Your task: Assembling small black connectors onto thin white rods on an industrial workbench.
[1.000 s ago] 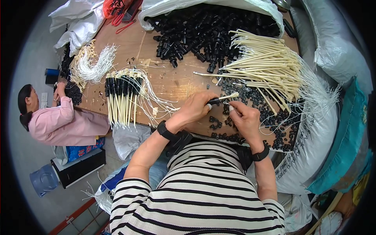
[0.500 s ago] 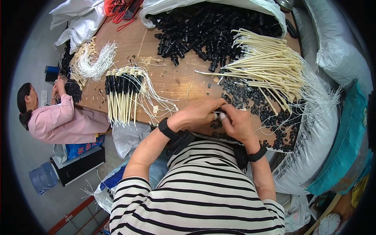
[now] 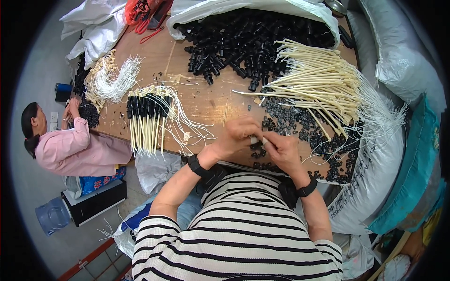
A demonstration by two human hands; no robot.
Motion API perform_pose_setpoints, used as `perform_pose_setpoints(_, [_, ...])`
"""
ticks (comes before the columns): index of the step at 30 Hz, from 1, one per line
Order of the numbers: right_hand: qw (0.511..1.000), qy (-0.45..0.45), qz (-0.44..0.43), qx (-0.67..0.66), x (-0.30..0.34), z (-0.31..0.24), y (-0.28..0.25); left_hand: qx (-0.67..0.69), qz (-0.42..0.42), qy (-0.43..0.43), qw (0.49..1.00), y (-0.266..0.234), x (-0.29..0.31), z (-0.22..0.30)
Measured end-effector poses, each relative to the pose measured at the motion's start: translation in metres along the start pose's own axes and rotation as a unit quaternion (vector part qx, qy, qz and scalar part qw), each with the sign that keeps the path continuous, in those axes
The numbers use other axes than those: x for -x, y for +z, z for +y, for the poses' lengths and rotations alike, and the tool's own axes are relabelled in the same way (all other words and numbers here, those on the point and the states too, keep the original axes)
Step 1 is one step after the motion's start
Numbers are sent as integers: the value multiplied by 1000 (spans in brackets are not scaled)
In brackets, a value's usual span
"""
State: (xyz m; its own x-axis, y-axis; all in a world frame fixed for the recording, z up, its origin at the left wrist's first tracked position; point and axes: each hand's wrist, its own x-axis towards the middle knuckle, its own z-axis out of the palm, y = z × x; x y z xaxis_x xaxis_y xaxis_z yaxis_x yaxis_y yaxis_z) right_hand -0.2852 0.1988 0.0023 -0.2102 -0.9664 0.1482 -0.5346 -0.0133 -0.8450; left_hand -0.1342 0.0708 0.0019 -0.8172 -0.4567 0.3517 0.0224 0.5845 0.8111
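My left hand and my right hand meet above the table's near edge, both with fingers pinched together. Whatever is between the fingertips is too small and too covered to name. Pale coverings show on some fingertips. Just beyond my hands lie many small black plastic pieces. To the right is a pile of cream-coloured tubes with thin white cords trailing from their ends. At the left sits a row of black fittings with cream tubes, their white cords spreading over the wood.
A white sack at the far side spills black fittings onto the wooden table. Full sacks stand along the right edge. Another person in pink works at the left, near a tangle of white cords.
My hands have stayed together, with the left wrist and fingers shifting slightly. The whole view has moved down a little. The piles look the same.
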Motion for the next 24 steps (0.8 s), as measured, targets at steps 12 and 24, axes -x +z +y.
perform_pose_setpoints(12, [971, 198, 74, -108, 0, 10, -6, -156, 98, -206, 961, 10, -23, -43])
perform_pose_setpoints(24, [982, 145, 107, -51, -5, 10, 1, -50, 27, -63, 996, 34, -19, 25])
